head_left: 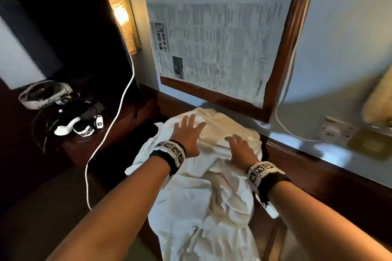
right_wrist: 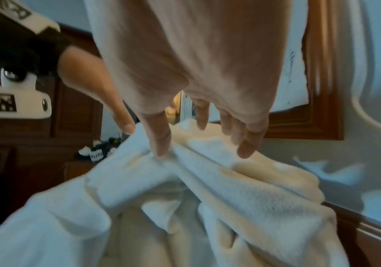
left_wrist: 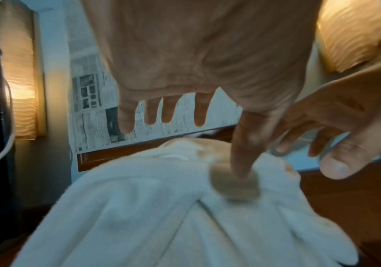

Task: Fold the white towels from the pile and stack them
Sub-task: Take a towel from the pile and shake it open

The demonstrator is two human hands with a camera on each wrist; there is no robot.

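Observation:
A crumpled pile of white towels [head_left: 203,178] lies on the dark wooden desk [head_left: 331,188] and hangs over its near edge. My left hand [head_left: 187,131] is spread just over the far left part of the pile, fingers straight. My right hand [head_left: 239,148] hovers over the pile's right side with fingers loosely extended. In the left wrist view my left hand [left_wrist: 185,112] is splayed above the towels [left_wrist: 150,207], thumb tip down on the cloth. In the right wrist view my right hand [right_wrist: 198,137] touches a towel fold [right_wrist: 230,177] with its fingertips, gripping nothing.
A wood-framed mirror covered in newspaper [head_left: 214,27] stands against the wall behind the pile. A white cable [head_left: 110,131] trails across the desk at left, next to a dark screen [head_left: 63,34] and a heap of wrist devices [head_left: 74,121]. A wall socket [head_left: 335,131] is at right.

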